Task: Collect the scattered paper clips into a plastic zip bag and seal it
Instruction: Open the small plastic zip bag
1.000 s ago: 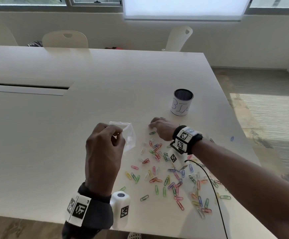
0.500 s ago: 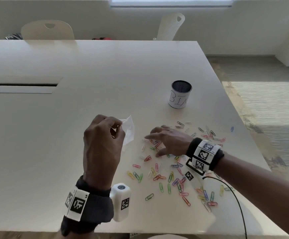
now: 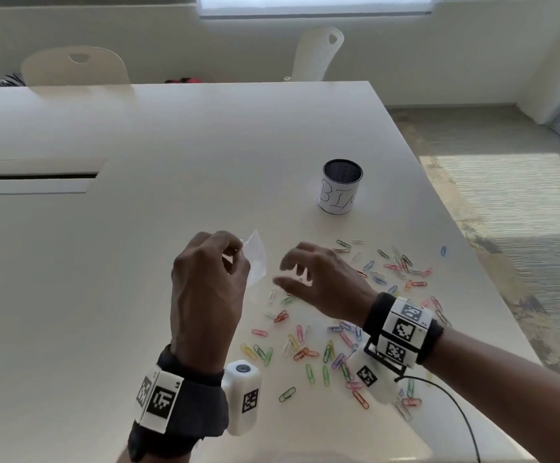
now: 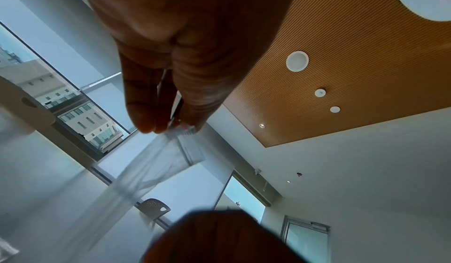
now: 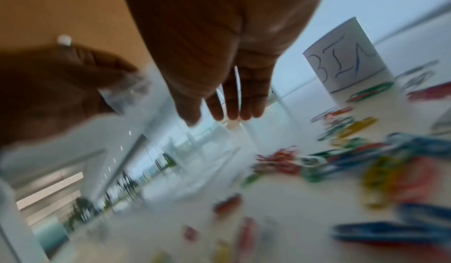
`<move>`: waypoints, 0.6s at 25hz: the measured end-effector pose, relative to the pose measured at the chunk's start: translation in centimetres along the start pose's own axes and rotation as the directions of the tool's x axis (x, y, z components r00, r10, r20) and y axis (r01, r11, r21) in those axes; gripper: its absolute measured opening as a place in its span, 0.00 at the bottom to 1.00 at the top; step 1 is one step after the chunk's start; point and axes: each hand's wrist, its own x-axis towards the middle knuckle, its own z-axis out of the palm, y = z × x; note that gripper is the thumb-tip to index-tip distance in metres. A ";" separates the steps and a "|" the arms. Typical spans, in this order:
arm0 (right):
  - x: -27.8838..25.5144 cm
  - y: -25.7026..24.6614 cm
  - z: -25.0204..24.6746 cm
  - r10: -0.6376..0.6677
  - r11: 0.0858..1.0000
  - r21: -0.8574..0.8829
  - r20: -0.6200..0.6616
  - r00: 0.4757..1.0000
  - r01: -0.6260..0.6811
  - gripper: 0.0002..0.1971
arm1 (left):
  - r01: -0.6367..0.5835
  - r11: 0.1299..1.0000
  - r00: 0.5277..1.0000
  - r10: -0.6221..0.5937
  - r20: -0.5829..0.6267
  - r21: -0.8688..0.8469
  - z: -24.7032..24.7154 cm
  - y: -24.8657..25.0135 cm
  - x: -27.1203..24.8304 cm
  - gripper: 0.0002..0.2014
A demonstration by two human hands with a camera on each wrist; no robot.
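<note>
Holding the clear plastic zip bag (image 3: 255, 262) up off the white bench (image 3: 105, 262), the left hand (image 3: 207, 295) stands raised with its back to the head camera, grip narrow, fingertips (image 4: 146, 124) and thumb pinching the bag's top edge so it hangs free. Just beside it the right hand (image 3: 318, 289) hovers palm down above the bench, forearm reaching in from the right, fingers (image 5: 231, 111) loosely spread and slightly bent; whether they carry a clip I cannot tell. Coloured paper clips (image 3: 322, 355) lie scattered on the bench under and behind that hand. A mesh cup (image 3: 341, 187) labelled "BIN" stands beyond them.
</note>
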 end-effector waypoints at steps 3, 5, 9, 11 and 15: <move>1.1 -3.7 -2.2 0.163 0.950 0.284 -0.083 0.983 -0.134 0.25 | 0.006 1.000 1.000 -0.006 -0.001 -0.017 0.7 0.7 -0.1 0.02; 1.7 -5.0 -3.0 0.192 0.944 0.280 -0.040 0.981 -0.173 0.25 | 0.007 1.000 1.000 -0.007 -0.003 -0.028 1.3 1.2 -0.2 0.03; 2.1 -4.5 -3.6 0.227 0.934 0.293 -0.045 0.973 -0.204 0.12 | 0.005 0.999 1.000 -0.004 0.002 -0.051 1.7 1.6 -0.2 0.04; 2.2 -4.0 -3.9 0.244 0.935 0.285 -0.080 0.967 -0.212 0.05 | 0.015 0.999 1.000 -0.015 -0.003 -0.042 1.7 1.7 -0.2 0.04; 2.3 -3.7 -5.0 0.256 0.910 0.356 -0.080 0.963 -0.212 0.04 | 0.021 0.978 0.997 -0.005 0.077 -0.209 1.1 0.7 0.1 0.20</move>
